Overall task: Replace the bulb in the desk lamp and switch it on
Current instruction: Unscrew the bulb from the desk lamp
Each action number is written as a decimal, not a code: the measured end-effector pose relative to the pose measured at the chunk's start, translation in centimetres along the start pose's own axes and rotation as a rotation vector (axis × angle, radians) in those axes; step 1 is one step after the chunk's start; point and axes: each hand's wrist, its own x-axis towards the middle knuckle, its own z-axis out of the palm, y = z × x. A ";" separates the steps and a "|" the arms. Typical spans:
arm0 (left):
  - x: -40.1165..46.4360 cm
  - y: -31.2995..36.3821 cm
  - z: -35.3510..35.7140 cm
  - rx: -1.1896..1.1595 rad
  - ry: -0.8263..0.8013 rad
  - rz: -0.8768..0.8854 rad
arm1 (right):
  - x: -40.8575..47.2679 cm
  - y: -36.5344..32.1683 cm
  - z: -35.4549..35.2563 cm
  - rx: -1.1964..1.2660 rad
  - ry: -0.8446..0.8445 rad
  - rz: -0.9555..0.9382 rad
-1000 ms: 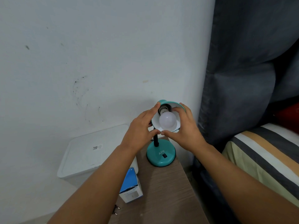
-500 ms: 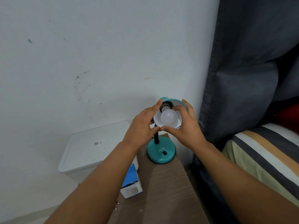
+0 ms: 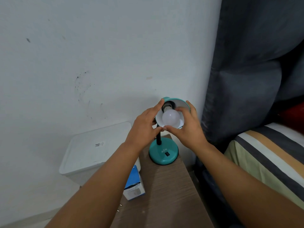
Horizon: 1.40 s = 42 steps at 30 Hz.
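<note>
Bulb (image 3: pixel 171 118) sits in the socket inside the tilted teal lampshade (image 3: pixel 185 102), unlit, its white globe facing me. My left hand (image 3: pixel 144 129) holds the shade's left rim, forefinger laid up along the edge, thumb curled under toward the bulb's lower side. My right hand (image 3: pixel 189 127) cups the bulb from the right, fingers wrapped over its top inside the shade and thumb beneath, so thumb tips nearly meet below the globe. Desk lamp base (image 3: pixel 163 152) stands on the wooden bedside table (image 3: pixel 164 195), black rocker switch (image 3: pixel 167 153) on its top face, untouched.

Step in hand, as I judge it: turning the bulb in its socket while the shade is steadied. I cannot tell whether this is the old bulb or the new one. A blue bulb carton (image 3: pixel 134 185) stands at the table's left edge.

Next move calls for a firm twist from the right hand with the left bracing the shade against it.
</note>
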 end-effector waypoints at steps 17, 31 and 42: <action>0.1 0.1 -0.1 -0.020 0.005 -0.025 | 0.2 -0.2 0.6 0.014 0.061 -0.007; 0.1 0.2 0.1 -0.061 0.007 -0.056 | -0.1 0.4 1.0 0.015 0.082 0.041; 0.0 0.3 0.0 -0.067 0.004 -0.058 | 0.1 0.4 1.2 0.010 0.082 0.095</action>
